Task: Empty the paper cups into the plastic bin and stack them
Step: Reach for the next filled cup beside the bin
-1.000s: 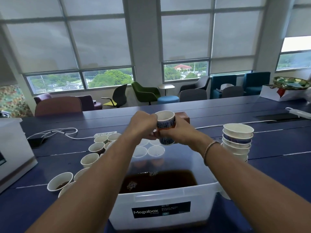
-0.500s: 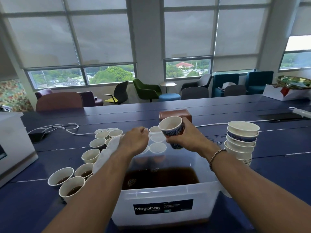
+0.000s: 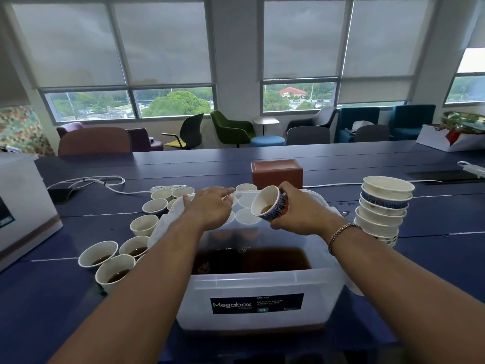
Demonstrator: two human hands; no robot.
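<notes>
Here the tilted blue-patterned paper cup [image 3: 269, 207] holds brown dregs.

- Office lounge / shared work area, upper floor.
- Long dark-blue table [image 3: 341, 158] w/ power strip [image 3: 168, 188] & white cable [image 3: 86, 179] on it.
- Mixed seating behind: green chair [image 3: 231, 128], teal armchairs [image 3: 412, 119], grey chairs [image 3: 308, 135], blue stool [image 3: 267, 140], small round side table [image 3: 265, 121].
- Big windows [image 3: 173, 103] w/ grey roller blinds [image 3: 162, 43] mostly down; treetops & roofs outside, lower than the room.
- Many paper cups [image 3: 97, 254] w/ dark drink on the table.
</notes>
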